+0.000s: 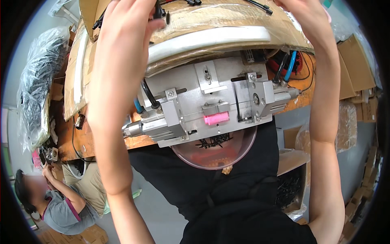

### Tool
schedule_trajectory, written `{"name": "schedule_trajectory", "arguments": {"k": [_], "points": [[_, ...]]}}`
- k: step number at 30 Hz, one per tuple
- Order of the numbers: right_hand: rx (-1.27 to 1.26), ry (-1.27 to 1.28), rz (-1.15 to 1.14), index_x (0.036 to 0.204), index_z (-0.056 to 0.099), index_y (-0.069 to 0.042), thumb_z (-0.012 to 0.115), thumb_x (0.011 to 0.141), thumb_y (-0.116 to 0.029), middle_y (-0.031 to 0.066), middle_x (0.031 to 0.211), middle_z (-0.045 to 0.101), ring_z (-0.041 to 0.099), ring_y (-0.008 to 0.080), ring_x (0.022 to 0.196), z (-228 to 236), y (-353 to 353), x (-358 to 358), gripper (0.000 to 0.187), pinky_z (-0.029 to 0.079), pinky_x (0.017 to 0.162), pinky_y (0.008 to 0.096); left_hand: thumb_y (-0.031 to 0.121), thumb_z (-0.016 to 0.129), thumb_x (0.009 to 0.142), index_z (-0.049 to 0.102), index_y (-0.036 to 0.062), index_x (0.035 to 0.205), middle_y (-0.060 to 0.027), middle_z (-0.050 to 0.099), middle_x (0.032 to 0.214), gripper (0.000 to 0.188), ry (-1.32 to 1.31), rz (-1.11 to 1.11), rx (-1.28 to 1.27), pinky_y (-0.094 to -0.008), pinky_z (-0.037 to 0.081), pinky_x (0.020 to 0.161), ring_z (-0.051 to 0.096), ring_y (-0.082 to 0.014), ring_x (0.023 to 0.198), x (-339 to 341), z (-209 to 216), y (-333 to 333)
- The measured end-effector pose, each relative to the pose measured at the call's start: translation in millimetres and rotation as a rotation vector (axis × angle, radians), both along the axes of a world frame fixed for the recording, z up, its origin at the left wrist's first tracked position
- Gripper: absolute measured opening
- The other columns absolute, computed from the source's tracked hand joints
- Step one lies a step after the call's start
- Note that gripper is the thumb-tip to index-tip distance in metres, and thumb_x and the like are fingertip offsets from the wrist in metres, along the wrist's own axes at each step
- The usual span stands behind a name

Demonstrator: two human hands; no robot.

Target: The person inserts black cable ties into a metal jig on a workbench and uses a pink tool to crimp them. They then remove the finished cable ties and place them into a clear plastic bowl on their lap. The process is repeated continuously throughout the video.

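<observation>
Left hand [128,24] over brown taped cardboard [219,14], far left; right hand [302,10] far right. Both cropped; cannot tell whether fingers clamp anything. Slim black plastic rod [265,9] between, nearer right hand, long axis slanting far-left to near-right.

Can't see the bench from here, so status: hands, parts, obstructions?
Left hand at black part, grip unclear. Right hand cut off by top edge, grip unclear. Cardboard edge between hands and metal fixture.
</observation>
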State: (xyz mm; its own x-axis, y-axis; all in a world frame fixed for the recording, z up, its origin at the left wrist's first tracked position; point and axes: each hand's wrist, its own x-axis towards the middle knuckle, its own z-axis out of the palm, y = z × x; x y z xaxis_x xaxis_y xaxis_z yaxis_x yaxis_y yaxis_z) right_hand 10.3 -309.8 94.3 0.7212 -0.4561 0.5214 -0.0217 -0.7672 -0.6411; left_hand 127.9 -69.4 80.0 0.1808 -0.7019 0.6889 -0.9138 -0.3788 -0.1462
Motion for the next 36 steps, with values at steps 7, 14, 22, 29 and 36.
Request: {"name": "schedule_trajectory", "arguments": {"k": [7,14,22,29,36], "points": [[0.185,-0.279,0.128,0.105,0.063,0.003,0.062,0.092,-0.011,0.0056,0.082,0.064,0.058,0.0092,0.072,-17,29,-39,0.019,0.046,0.064,0.02,-0.008,0.065,0.073,0.045,-0.0086,0.137,-0.0103,0.055,0.095,0.067,0.386,0.082,0.11,-0.038,0.043,0.08,0.051,-0.0244,0.087,-126,-92,57],[0.29,-0.205,0.221,0.112,0.059,0.003,0.058,0.096,-0.013,0.0104,0.094,0.065,0.058,0.0114,0.078,-34,20,-85,0.023,0.045,0.067,0.0214,0.001,0.061,0.073,0.043,-0.0067,0.137,-0.0089,0.051,0.101,0.067,0.427,0.12,0.312,-0.03,0.043,0.075,0.049,-0.0215,0.084,-152,-132,40],[0.202,-0.211,0.266,0.116,0.056,0.003,0.056,0.097,-0.014,0.0158,0.103,0.066,0.057,0.0117,0.082,-46,38,-106,0.026,0.044,0.069,0.021,-0.003,0.06,0.071,0.038,-0.0106,0.139,-0.0094,0.049,0.097,0.071,0.447,0.096,0.317,-0.0315,0.045,0.077,0.049,-0.0226,0.085,-153,-127,32],[0.017,0.024,0.285,0.123,0.055,0.007,0.071,0.073,0.012,0.013,0.098,0.065,0.063,0.0187,0.078,-112,127,-114,0.053,0.052,0.066,0.0284,-0.004,0.061,0.073,0.039,-0.0086,0.14,-0.0133,0.053,0.106,0.071,0.617,0.089,0.276,-0.0354,0.046,0.083,0.051,-0.0272,0.09,-149,-119,46],[-0.083,0.133,0.348,0.133,0.048,0.007,0.068,0.072,0.009,0.0123,0.077,0.057,0.056,0.0239,0.066,-159,152,-110,0.065,0.049,0.062,0.0352,-0.009,0.069,0.069,0.049,-0.0014,0.137,-0.0121,0.057,0.105,0.072,0.687,0.173,0.115,-0.0364,0.046,0.08,0.051,-0.0276,0.092,-150,-102,70]]}}
